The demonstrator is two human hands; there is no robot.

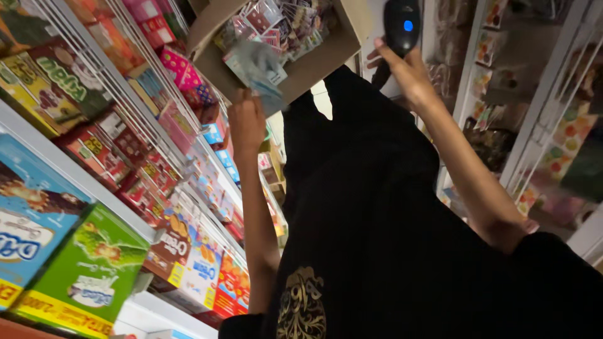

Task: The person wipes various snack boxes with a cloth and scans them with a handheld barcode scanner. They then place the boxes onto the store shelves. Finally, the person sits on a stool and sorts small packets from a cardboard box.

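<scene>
My left hand [246, 122] reaches forward and pinches a pale blue-grey packet [260, 72] at the edge of a brown cardboard box [314, 69]. Several small colourful packets [276, 22] fill that box. To the right of the box, my right hand [407, 69] is closed around a black handheld scanner [402, 25] with a small blue light on it. My black shirt [377, 220], with a gold emblem, fills the lower middle of the view and hides what lies beneath the box.
Shelves on the left carry rows of colourful snack boxes, among them a green box [88, 270] and a blue box [28, 220]. White racks on the right [534, 113] hold clear bags of sweets. The aisle between them is narrow.
</scene>
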